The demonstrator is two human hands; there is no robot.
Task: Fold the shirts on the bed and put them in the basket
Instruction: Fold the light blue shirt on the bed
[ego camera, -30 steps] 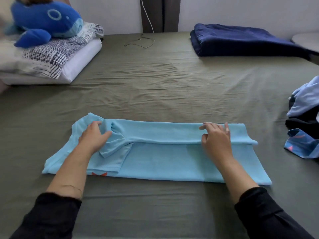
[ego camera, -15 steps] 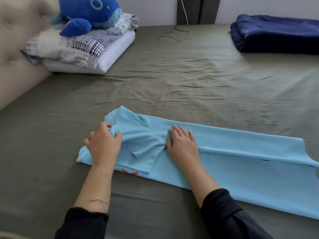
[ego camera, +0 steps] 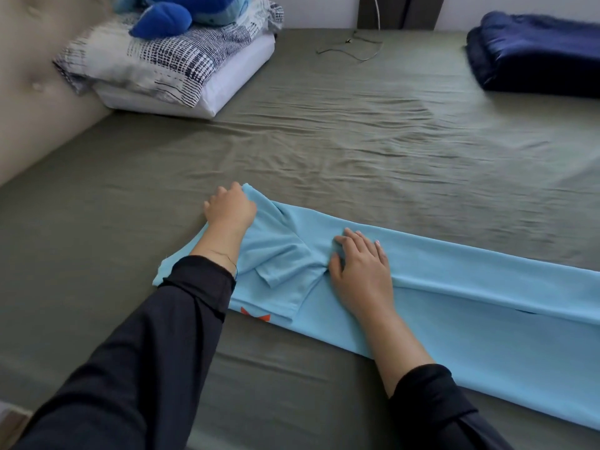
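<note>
The shirt (ego camera: 454, 287) lies in a long folded strip across the lower right of the bed (ego camera: 324, 141). The left hand (ego camera: 232, 209) curls its fingers round the strip's upper-left corner; the right hand (ego camera: 360, 264) presses flat, fingers straight, beside the tucked sleeve. Best to keep that flat hand as anchor and bring the corner over squarely, edges aligned.

1. A single wide-angle view is taken from the person's head, angled forward and down across the olive-green sheeted bed (ego camera: 324, 141)
2. The nearest part is filled by both forearms, seen close
3. The padded beige headboard (ego camera: 35, 92) is caught at the far left
</note>
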